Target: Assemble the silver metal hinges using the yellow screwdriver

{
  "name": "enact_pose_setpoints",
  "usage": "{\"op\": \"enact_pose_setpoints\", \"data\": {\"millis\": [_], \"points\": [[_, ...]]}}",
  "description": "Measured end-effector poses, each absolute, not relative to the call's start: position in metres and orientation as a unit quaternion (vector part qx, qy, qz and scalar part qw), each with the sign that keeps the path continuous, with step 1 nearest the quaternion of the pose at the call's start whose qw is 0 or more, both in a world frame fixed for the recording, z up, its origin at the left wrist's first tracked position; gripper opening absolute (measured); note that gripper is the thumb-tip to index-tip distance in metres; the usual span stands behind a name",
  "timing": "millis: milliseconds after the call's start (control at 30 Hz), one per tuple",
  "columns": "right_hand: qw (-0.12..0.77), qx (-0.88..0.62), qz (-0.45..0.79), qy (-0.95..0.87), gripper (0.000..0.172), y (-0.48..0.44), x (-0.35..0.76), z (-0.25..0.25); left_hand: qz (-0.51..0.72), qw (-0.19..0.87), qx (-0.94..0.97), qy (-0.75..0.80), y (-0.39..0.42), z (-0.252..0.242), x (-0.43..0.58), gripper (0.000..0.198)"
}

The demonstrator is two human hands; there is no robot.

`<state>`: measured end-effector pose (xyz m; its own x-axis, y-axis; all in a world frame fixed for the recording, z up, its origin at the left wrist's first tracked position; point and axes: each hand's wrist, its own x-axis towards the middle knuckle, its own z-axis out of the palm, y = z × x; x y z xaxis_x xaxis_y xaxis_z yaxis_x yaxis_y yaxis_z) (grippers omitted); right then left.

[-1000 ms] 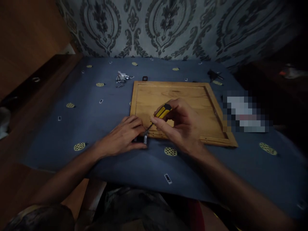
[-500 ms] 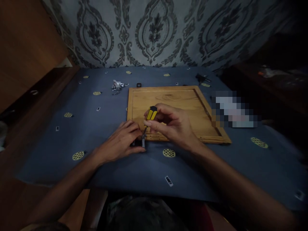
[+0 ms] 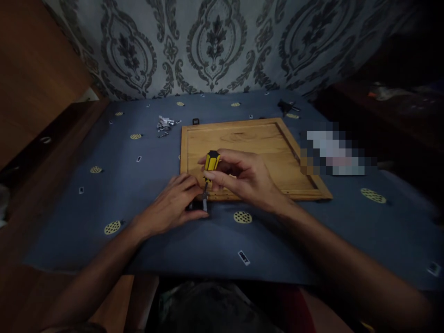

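Note:
My right hand (image 3: 249,178) is closed round the yellow-and-black handle of a screwdriver (image 3: 212,162), thumb and fingers pinching it. The shaft slants down to a small silver metal fitting (image 3: 205,202) at the front left corner of a framed wooden panel (image 3: 256,138). Fingers and thumb of my left hand (image 3: 175,201) grip this fitting from the left, against the panel's front edge. Something dark shows between that thumb and the fingers. The exact kind of fitting and the screwdriver's tip are too small to make out.
A blue patterned cloth (image 3: 104,194) covers the table. Behind the panel's left end lies a pile of small metal parts (image 3: 165,123), with a small black item (image 3: 196,121) beside it. A black object (image 3: 287,107) lies at the back right, and a blurred-out item (image 3: 336,150) right of the panel.
The view has shifted slightly, moving most things a little up and left. The screwdriver handle stands somewhat more upright. Both hands keep their hold at the panel's corner.

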<state>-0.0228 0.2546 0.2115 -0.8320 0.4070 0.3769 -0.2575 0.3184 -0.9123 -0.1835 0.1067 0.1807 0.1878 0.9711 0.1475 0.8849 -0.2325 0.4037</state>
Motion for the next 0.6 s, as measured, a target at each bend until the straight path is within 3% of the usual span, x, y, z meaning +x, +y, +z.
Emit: {"op": "enact_pose_setpoints", "data": {"millis": [267, 600], "points": [[0.432, -0.123, 0.514, -0.731, 0.039, 0.243, -0.023, 0.206, 0.182, 0.108, 0.762, 0.612, 0.107, 0.183, -0.182, 0.039], [0.403, -0.104, 0.481, -0.772, 0.036, 0.25, -0.022, 0.202, 0.182, 0.112, 0.762, 0.611, 0.108, 0.183, -0.182, 0.037]]}}
